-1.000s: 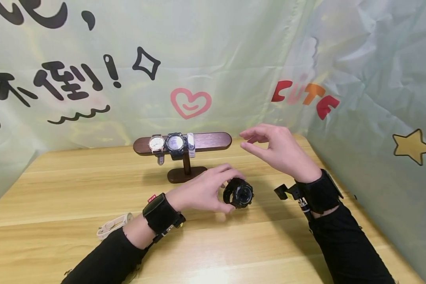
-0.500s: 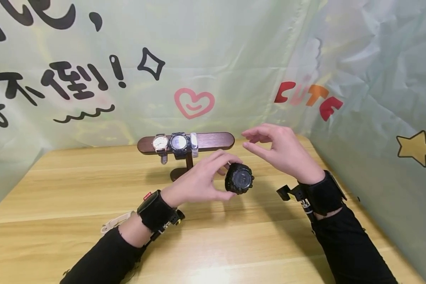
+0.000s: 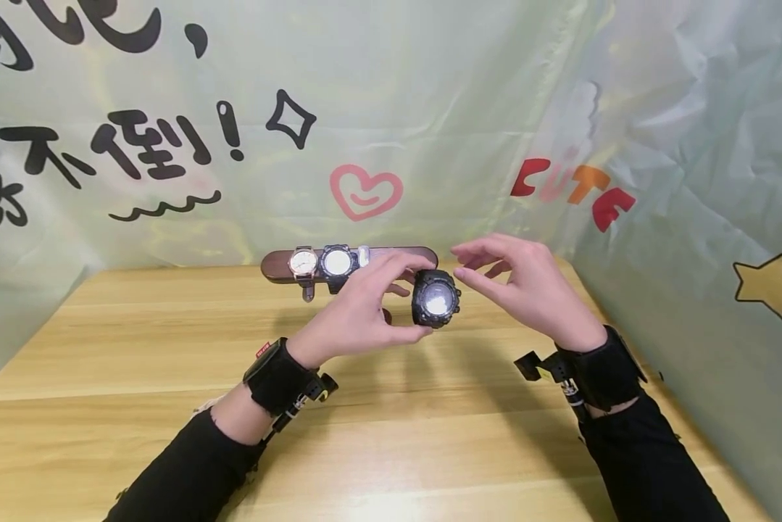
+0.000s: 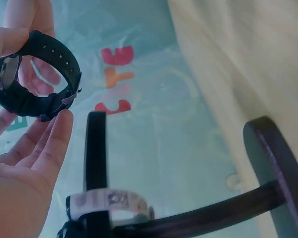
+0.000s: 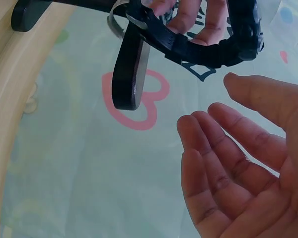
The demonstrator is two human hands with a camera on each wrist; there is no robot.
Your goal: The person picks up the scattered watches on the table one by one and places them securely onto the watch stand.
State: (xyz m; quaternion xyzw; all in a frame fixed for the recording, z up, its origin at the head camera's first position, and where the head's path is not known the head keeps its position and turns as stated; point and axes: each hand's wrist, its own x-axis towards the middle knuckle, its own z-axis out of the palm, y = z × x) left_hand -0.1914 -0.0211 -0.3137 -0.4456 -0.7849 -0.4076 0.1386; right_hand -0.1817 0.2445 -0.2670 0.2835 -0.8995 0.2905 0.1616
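Observation:
My left hand grips a black digital watch between thumb and fingers, its face turned toward the head camera. In the left wrist view the strap forms a buckled loop. Close on the right, my right hand hovers with fingers loosely bent and nothing in them; a gap to the watch shows in the right wrist view. Behind the held watch is a dark wooden watch stand, its post and base mostly hidden by my left hand. Its bar carries a white-dial watch, a black watch and a pale-strapped watch.
A pale watch band lies on the wooden table, mostly covered by my left forearm. A printed cloth backdrop stands behind the table and along its right side. The bar's right end bears no watch.
My left hand has lifted the black watch from near the table up toward the stand's bar and turned its face to the camera. The right hand has stayed almost in place.

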